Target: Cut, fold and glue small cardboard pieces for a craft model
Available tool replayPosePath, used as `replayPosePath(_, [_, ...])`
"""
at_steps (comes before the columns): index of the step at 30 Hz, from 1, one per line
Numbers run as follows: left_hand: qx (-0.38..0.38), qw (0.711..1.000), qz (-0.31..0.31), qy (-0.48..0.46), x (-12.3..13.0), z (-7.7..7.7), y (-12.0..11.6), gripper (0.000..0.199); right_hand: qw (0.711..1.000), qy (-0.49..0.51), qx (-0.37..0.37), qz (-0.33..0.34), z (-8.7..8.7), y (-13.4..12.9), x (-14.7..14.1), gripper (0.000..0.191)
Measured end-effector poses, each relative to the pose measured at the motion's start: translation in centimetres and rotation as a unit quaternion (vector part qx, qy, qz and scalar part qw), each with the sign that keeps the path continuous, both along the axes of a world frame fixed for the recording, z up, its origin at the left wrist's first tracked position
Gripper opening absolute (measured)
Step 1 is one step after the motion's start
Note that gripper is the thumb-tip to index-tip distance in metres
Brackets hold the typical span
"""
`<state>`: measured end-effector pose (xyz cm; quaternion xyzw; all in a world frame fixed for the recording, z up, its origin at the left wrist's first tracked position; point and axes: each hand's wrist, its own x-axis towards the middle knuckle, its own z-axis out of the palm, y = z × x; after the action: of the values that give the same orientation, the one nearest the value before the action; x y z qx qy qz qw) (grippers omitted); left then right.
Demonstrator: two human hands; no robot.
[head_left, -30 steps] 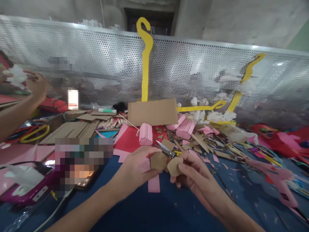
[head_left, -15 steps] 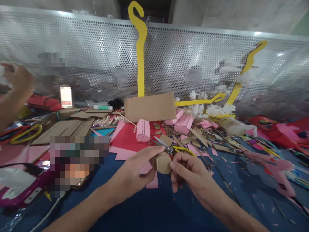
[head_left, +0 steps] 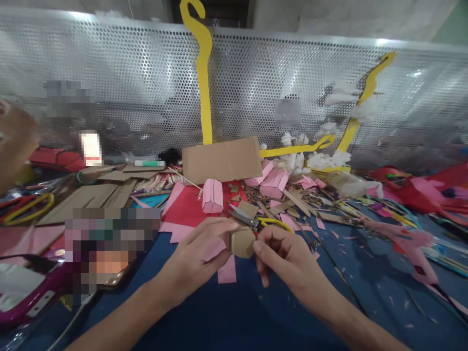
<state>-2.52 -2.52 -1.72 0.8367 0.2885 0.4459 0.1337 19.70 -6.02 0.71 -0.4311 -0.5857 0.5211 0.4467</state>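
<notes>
Between my hands is a small many-sided cardboard piece [head_left: 242, 243], its flat face turned toward me. My left hand [head_left: 195, 261] grips it from the left, thumb below and fingers above. At its right edge my right hand [head_left: 287, 258] has thumb and forefinger pinched together, touching the cardboard. Just beyond lie scissors [head_left: 250, 222] with a yellow handle and parted blades. A pink paper prism [head_left: 212, 197] with dark edge lines stands on a red sheet [head_left: 179, 207]. Pink paper [head_left: 227, 270] shows under my left hand.
A cardboard box [head_left: 223, 160] holds up a tall yellow hook-shaped cutout [head_left: 204, 97]. More pink prisms [head_left: 274, 183] and scraps lie behind the scissors. At right rests a pink glue gun [head_left: 417, 243]. Another person's hand [head_left: 16, 136] is at the far left.
The view has shifted slightly, so the table's things sit a little further left. My hands keep hold of the cardboard piece, which has tilted slightly. The other person's hand has moved left.
</notes>
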Motion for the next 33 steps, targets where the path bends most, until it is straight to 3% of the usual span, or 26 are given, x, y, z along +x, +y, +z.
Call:
replayPosePath(12, [0.080,0.996,-0.050,-0.007,0.0,0.0,0.1,0.045,1.000,0.002,0.019,-0.006,-0.2,0.0,0.0,0.036])
replayPosePath(19, [0.100,0.994,-0.040,0.015,-0.2,-0.1,0.3,0.044,0.998,-0.025,0.043,-0.023,-0.4,-0.2,0.0,0.028])
replayPosePath(22, [0.094,0.995,-0.037,0.007,-0.2,0.0,0.2,0.042,0.991,-0.053,0.111,-0.045,-0.5,-0.3,0.0,0.021])
replayPosePath(26, [0.075,0.996,-0.033,-0.019,-0.1,0.0,0.3,0.039,0.951,-0.160,0.256,-0.059,-0.8,-0.3,0.2,0.060])
replayPosePath(29, [0.083,0.995,-0.050,-0.032,-0.1,0.0,0.4,0.039,0.925,-0.200,0.316,-0.072,-1.1,-0.1,0.3,0.058])
replayPosePath(33, [0.080,0.994,-0.064,-0.030,0.0,0.0,0.5,0.042,0.917,-0.194,0.339,-0.086,-1.3,0.1,0.2,0.050])
